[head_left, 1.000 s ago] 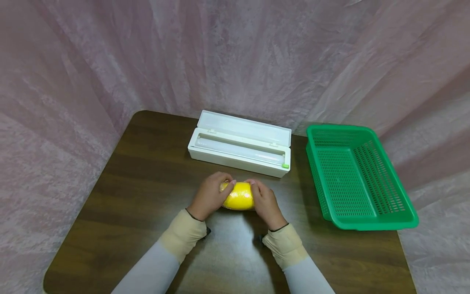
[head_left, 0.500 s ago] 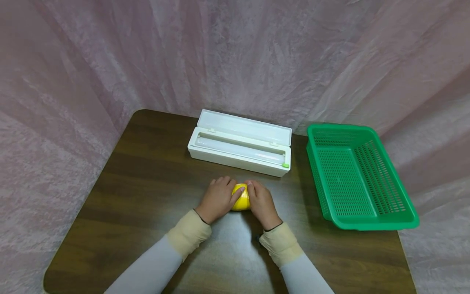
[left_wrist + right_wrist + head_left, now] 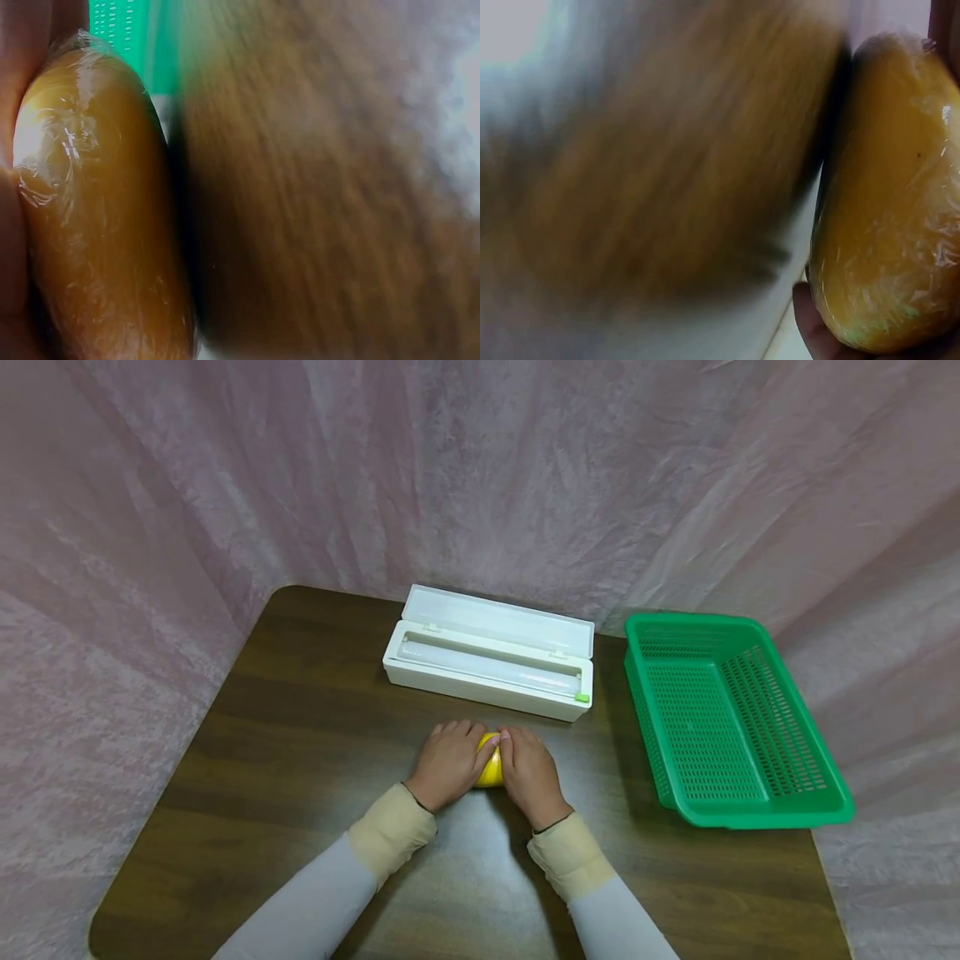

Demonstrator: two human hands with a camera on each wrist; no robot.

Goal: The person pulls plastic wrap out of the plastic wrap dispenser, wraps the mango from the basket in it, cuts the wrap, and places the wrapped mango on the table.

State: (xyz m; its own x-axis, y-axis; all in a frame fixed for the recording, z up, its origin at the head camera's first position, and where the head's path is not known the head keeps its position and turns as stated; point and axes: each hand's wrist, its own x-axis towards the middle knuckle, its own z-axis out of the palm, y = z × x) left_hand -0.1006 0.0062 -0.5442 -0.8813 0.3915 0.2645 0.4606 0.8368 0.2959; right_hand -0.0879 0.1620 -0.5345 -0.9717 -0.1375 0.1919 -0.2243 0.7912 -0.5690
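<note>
A yellow oval fruit [image 3: 491,767] wrapped in clear cling film sits between my two hands, close to the wooden table. My left hand [image 3: 448,764] covers its left end and grips it, the thumb lying across the top. On the other end, my right hand [image 3: 531,778] holds it with the thumb alongside. Crinkled film shows on the wrapped fruit [image 3: 105,202] in the left wrist view. In the right wrist view the fruit [image 3: 889,202] has gathered film at its tip and fingertips at its lower end. Most of the fruit is hidden from the head view.
Behind my hands stands a white cling film dispenser [image 3: 480,692], lid raised, with a film roll [image 3: 487,667] inside and a green slider [image 3: 582,698] at its right end. A green perforated basket [image 3: 660,760] stands at the right. Pink curtains [image 3: 480,477] hang behind the table [image 3: 300,727].
Both hands have come closer together over the wrapped fruit, the left hand shifting right, so less yellow shows. The dispenser and basket stay put.
</note>
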